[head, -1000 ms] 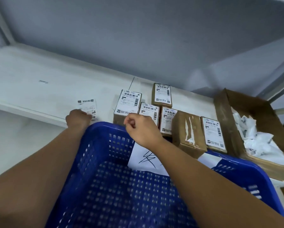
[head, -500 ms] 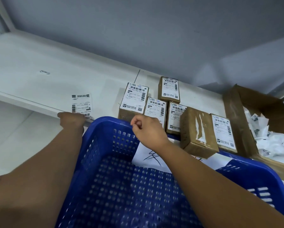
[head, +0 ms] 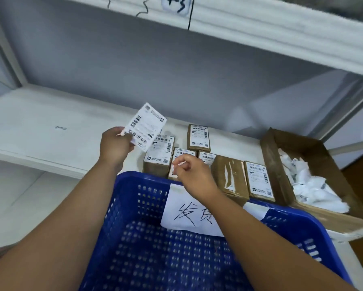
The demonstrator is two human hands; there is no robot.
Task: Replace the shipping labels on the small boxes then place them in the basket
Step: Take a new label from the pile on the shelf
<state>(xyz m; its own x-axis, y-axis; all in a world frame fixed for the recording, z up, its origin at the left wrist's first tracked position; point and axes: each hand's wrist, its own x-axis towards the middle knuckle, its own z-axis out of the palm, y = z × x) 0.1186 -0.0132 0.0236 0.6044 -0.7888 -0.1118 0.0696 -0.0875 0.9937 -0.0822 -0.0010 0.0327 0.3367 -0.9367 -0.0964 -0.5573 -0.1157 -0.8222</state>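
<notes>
The left hand (head: 115,147) grips a white shipping label (head: 145,127) by its lower corner and holds it tilted in the air above the white shelf (head: 39,127); the right hand (head: 192,172) is curled with thumb and forefinger pinched together, but whether it holds something I cannot tell; it hovers over the small boxes (head: 198,138), which lie together on the shelf just behind the blue basket (head: 147,238); one box (head: 229,177) shows tape and no label; a paper sign (head: 189,215) hangs inside the basket wall; right of the boxes stands a cardboard carton (head: 275,164) with crumpled white papers (head: 311,185).
</notes>
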